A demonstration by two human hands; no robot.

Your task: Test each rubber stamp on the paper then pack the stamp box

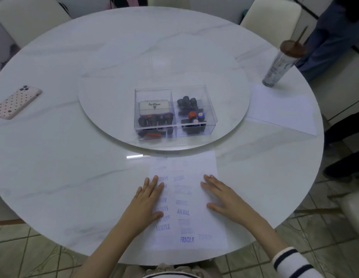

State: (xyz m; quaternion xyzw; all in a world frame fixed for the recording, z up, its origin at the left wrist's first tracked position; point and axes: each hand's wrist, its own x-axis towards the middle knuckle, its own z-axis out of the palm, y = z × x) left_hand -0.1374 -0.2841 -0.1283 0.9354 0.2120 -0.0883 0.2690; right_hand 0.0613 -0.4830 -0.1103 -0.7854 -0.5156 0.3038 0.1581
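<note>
The stamped paper [186, 169] lies flat on the near part of the round white marble table [54, 157], directly in front of the person. Its far edge reaches the rim of the round turntable [114, 97] at the table's centre. The sheet carries two columns of blue stamp prints; "SAMPLE", "AIR MAIL" and "FRAGILE" are readable, and the others are blurred.

The left hand [148, 199] rests palm down on the left edge of the paper, fingers straight and spread, gripping nothing. The right hand [220, 199] rests palm down on the right side of the paper in the same way, fingers extended, holding nothing. A white sleeve [293, 261] with dark stripes covers the right forearm.

The clear stamp box [174, 135] stands on the near half of the turntable, well apart from both hands. A divider splits it into two compartments.
- Left compartment: an ink pad [153, 108] marked "Artline" at the back, with dark stamps [154, 123] in front of it.
- Right compartment: more dark stamps, plus round stamps [195, 116] with orange and blue tops.

Whether a lid is on the box cannot be determined.

A phone [17, 102] in a dotted case lies at the left edge of the table. A tumbler [283, 65] with a brown lid and straw stands at the right edge, beside a blank sheet [281, 109].
</note>
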